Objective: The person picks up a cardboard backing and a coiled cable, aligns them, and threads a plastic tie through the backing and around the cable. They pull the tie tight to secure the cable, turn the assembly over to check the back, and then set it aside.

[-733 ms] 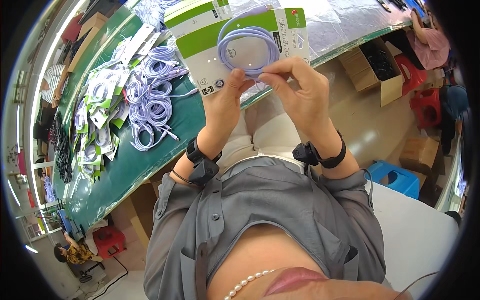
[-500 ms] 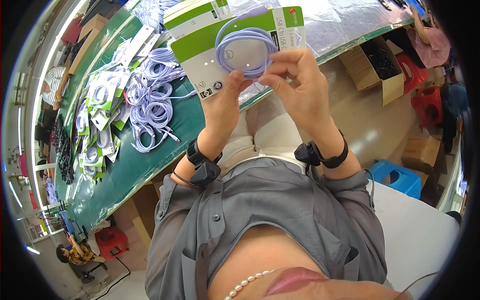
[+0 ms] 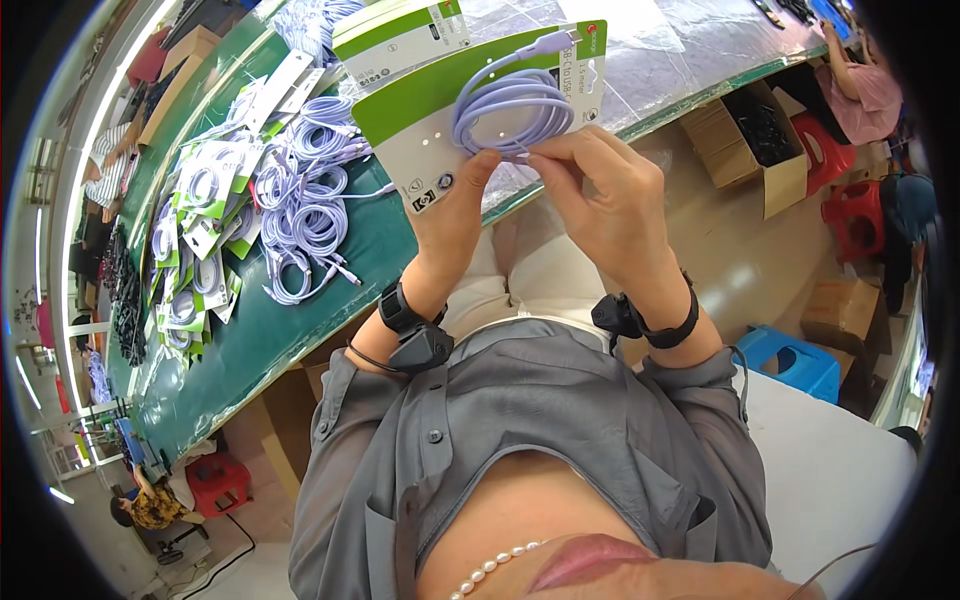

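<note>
A green and white packaging card (image 3: 395,138) is held up tilted in front of me, a coiled lilac USB-C cable (image 3: 463,122) lying against its face. My left hand (image 3: 450,218) grips the card's lower edge, its thumb up by the bottom of the coil and its other fingers hidden behind the card. My right hand (image 3: 612,196) is closed in a pinch at the coil's lower side, close to the left thumb. What sits between those fingertips is too small to make out. The cable's plug end (image 3: 556,42) points up toward the card's top right.
Left on the green table (image 3: 255,345) lie loose lilac cable coils (image 3: 318,228) beside a heap of carded cables (image 3: 205,190). A stack of flat cards (image 3: 405,50) stands behind the held one. Rightward are an open carton (image 3: 745,150), red stools (image 3: 855,215) and a blue stool (image 3: 790,362).
The card and cable have shifted slightly right and down, tilting more. My right hand's fingers have drawn from spread over the coil into a pinch at its lower edge.
</note>
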Motion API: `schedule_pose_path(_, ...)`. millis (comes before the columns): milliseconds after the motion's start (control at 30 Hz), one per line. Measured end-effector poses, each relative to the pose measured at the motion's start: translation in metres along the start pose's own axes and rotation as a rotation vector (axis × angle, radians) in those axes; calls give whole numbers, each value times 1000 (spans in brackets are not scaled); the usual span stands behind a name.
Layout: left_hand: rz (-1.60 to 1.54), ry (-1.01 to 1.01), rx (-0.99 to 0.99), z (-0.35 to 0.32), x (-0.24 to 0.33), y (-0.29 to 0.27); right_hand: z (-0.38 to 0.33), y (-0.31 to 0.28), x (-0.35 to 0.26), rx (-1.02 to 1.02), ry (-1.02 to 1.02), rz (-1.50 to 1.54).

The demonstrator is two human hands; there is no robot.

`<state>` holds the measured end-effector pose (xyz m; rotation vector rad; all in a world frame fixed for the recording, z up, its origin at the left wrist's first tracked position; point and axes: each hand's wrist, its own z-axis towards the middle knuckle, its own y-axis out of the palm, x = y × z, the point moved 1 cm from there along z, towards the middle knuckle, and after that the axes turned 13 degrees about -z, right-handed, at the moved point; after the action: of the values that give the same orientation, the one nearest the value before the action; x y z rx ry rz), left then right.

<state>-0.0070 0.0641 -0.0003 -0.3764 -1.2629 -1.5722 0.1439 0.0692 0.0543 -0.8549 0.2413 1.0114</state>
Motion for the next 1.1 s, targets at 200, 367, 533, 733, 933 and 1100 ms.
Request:
schedule_pose_path(200, 7, 27, 11, -3, 0, -2, 0, 3, 0, -14, -5, 7)
schedule_pose_path(367, 118, 99, -43, -6, 7, 1, -1, 3, 1, -16, -3, -2)
schedule_pose_path(533, 499, 287, -233, -2, 7, -10, 1, 5, -1, 6, -14, -21)
schedule_pose_path(733, 561, 765, -522, 3, 20, 7, -12, 15, 4, 159, -193, 35)
schedule_pose_path(933, 710, 241, -240, -12, 14, -9, -14, 13, 14, -69, -80, 54)
schedule_pose_path(1100, -390, -436, -8, -12, 27, 2, -13, 1, 77, 100, 320, 340)
